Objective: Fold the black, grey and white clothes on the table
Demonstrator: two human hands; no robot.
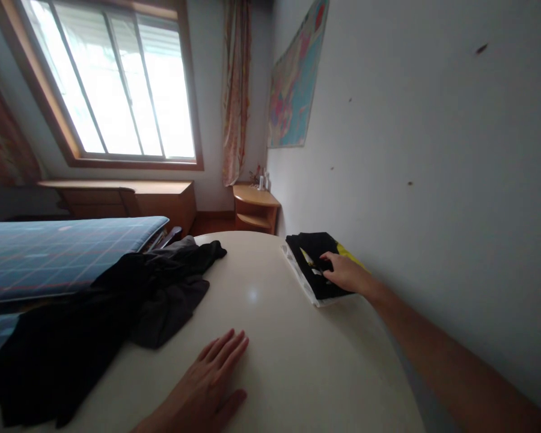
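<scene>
My left hand [211,373] lies on the pale tabletop [270,337], fingers stretched out and holding nothing. Over at the right, my right hand [346,272] is at the top of a folded black garment [314,242] with yellow and white patches. Its thumb and forefinger are apart, and I see nothing gripped between them. White material [303,282] shows along the edge under the folded garment. To the left of my left hand, a crumpled heap of black and dark grey clothes [117,300] spreads over the table edge.
A blue plaid mattress [67,252] is at the left, partly under the dark clothes. The white wall [433,150] runs close along the table's right side. Beyond stand a wooden desk [162,187] beneath the window and a small corner shelf [255,195].
</scene>
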